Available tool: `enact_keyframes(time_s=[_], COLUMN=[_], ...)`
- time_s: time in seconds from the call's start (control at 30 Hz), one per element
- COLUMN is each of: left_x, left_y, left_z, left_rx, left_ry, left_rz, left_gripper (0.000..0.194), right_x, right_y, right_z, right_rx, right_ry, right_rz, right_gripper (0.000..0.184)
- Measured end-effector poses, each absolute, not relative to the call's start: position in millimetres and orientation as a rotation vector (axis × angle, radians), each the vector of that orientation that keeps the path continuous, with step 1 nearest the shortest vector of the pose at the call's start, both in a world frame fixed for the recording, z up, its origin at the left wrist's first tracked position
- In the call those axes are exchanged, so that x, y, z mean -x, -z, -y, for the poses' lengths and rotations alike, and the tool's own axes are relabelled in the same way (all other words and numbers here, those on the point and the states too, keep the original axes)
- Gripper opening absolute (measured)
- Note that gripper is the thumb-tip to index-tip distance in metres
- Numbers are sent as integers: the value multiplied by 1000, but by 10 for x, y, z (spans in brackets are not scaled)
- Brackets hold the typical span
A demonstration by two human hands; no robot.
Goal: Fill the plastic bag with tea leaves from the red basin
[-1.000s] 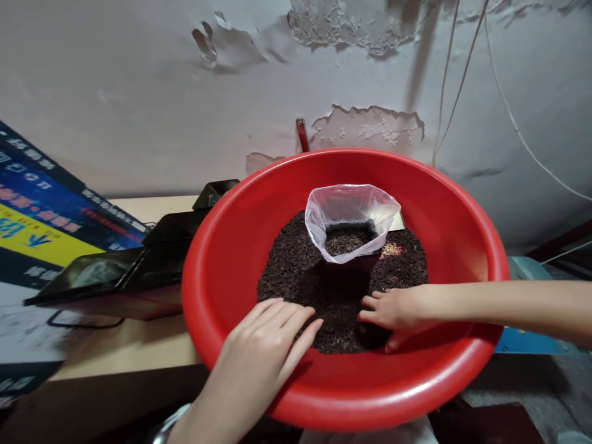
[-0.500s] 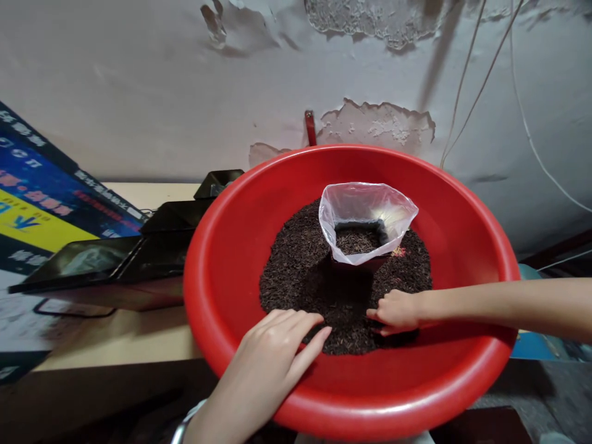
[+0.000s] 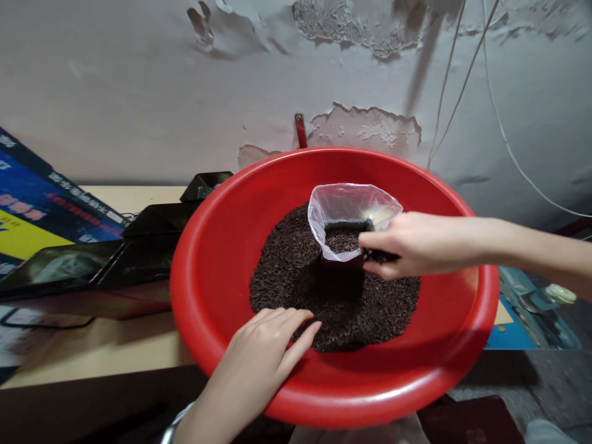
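Note:
A big red basin [image 3: 217,259] holds a heap of dark loose tea leaves [image 3: 287,271]. Standing in the heap is a small container lined with a clear plastic bag [image 3: 345,206], partly filled with the same leaves. My right hand [image 3: 407,243] hovers at the bag's right edge, fingers curled round a clump of dark leaves. My left hand [image 3: 263,351] lies flat with fingers stretched out, resting on the near inner wall of the basin at the edge of the heap.
Black trays [image 3: 139,246] lie on the beige table [image 3: 115,345] left of the basin, beside a blue and yellow printed board [image 3: 32,209]. A peeling wall [image 3: 185,86] with hanging cords [image 3: 462,80] rises behind. A blue object [image 3: 527,308] lies at the right.
My right hand gathered leaves at the near side of the heap, closed on them and rose to the bag. My left hand has barely moved.

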State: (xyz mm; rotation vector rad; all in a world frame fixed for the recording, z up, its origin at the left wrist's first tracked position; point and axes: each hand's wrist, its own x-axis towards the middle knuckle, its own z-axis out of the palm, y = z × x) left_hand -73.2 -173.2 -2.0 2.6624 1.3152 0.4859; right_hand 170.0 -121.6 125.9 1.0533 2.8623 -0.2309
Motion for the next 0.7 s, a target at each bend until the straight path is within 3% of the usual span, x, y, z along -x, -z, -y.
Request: enact_keyframes(time_s=[0.13, 0.3, 0.43, 0.53, 0.7], left_x=[728, 749, 816, 835, 705], left_y=[13, 16, -27, -140, -338], left_z=[1744, 1759, 1683, 1507, 983], left_rx=[-2670, -2719, -2761, -2747, -2681], left_ry=[-470, -463, -332, -189, -169], left_rz=[-1315, -1369, -1502, -1602, -1368], left_gripper=[32, 33, 36, 46, 63], right_x=[-1651, -1658, -1736, -1802, -1832], right_y=[-1433, -1308, -1250, -1249, -1190], right_z=[870, 452, 381, 407, 434], right_rx=[-1207, -1242, -1167, -1121, -1184], right_ry=[226, 209, 223, 226, 345], right_rz=[-2981, -2991, -3002, -3103, -3192], right_gripper=[22, 33, 24, 15, 17])
